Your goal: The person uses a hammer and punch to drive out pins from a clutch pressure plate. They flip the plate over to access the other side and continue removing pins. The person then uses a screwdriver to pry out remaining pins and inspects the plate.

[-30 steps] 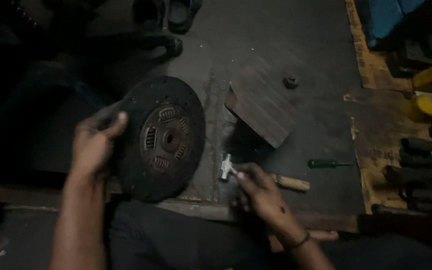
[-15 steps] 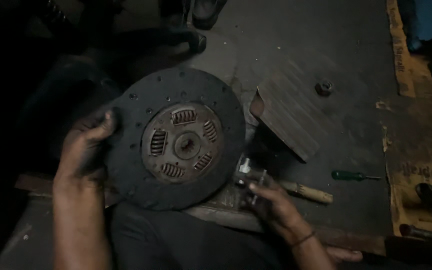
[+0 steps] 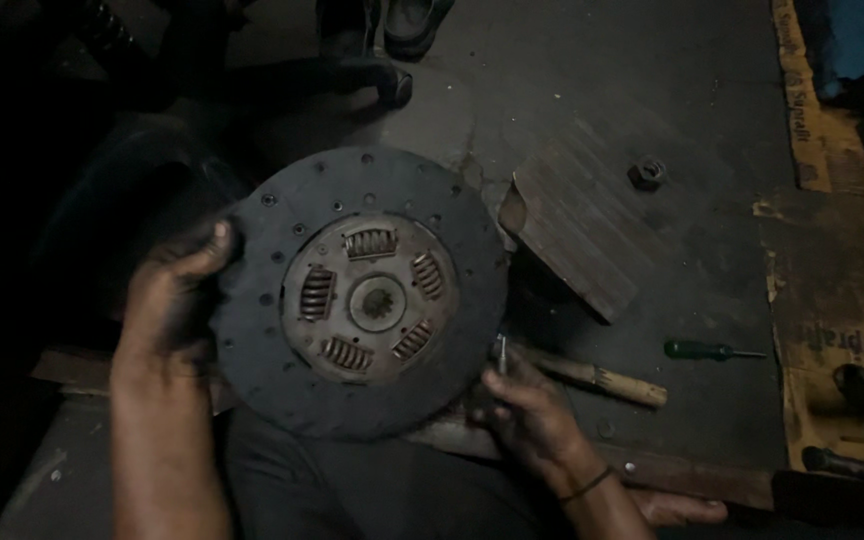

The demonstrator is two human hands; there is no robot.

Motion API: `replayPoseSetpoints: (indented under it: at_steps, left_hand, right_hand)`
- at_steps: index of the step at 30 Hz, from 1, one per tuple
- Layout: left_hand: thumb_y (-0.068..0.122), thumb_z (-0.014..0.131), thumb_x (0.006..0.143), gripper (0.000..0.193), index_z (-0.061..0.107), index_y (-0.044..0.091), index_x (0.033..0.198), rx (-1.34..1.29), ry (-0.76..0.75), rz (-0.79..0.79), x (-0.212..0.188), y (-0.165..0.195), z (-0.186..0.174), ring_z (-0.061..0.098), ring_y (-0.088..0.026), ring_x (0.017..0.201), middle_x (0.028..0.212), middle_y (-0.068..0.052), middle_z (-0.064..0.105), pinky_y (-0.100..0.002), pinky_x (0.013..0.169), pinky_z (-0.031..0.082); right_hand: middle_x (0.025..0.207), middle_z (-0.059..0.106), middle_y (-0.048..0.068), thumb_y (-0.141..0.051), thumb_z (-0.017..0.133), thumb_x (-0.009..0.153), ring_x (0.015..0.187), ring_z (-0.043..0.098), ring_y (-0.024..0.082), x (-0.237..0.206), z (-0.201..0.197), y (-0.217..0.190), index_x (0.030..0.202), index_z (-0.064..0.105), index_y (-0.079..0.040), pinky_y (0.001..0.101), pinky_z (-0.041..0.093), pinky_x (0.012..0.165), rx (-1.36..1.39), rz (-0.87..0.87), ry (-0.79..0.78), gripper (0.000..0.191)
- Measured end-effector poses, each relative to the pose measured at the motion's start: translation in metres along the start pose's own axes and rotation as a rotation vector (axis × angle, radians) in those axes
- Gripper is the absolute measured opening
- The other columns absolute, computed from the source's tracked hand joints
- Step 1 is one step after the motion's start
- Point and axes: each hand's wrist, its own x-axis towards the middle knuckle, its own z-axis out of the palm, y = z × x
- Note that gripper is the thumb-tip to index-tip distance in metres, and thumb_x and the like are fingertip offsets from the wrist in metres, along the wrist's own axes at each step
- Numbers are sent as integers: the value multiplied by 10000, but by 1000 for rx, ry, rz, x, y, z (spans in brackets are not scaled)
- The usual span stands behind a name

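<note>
Clutch disc (image 3: 362, 295) sits face-up in our grip, held over our lap at the edge of a grey concrete floor (image 3: 552, 90), its sprung hub and splined centre turned toward us. Our left hand (image 3: 177, 290) closes around the disc's left rim, thumb pressed on the friction facing and fingers curled behind — a firm clamp. Our right hand (image 3: 532, 415) lies just beside the disc's lower right edge, fingers folded around a small metal tool (image 3: 501, 352) whose tip stands up close to the rim; how tightly it is held we cannot tell.

To handle this well, we judge it best to keep the disc steady with the left hand, support it from below, and keep greasy fingers off the facing as far as possible.

Near the right hand a wooden-handled tool (image 3: 602, 378) lies on the floor, with a green screwdriver (image 3: 707, 351) further right, a ribbed wooden board (image 3: 582, 225) above — and a dark nut (image 3: 646, 175) beyond it.
</note>
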Motion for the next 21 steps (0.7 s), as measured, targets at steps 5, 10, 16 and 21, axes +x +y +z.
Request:
replayPoseSetpoints:
  at_steps: [5,10,16,21]
  left_hand:
    - [297,774,798,485,725,-31,1152,53,40,-3,5,2,-8,715,-376,1080,1159,-239,748,-503,955,547]
    - [259,756,817,487,707,-71,1172,7,31,-10,4,7,-11,723,-389,1080,1187,-275,738,-473,972,554]
    - [181,750,783,536,672,-123,1217,-112,36,-34,-1,9,-3,712,-421,1150,1234,-296,724,-473,1017,560]
    - [150,684,816,584,617,-68,1353,-265,-248,-61,0,2,0,628,-374,1224,1346,-242,638,-480,1046,492]
  right_hand:
    - [993,679,70,-151,764,766,778,613,179,-19,30,-9,1561,349,-26,341,527,729,-136,44,176,905]
    - [1002,641,95,-150,814,751,806,588,190,-29,45,-20,1598,349,-93,338,507,731,-334,71,258,968]
    - [1260,676,120,-190,843,666,1043,685,224,-38,32,-29,1537,397,-69,373,564,853,-451,-44,289,985]
    - [1279,677,113,-251,880,663,1108,685,222,-49,14,-48,1494,464,-68,374,560,925,-740,-121,414,947]
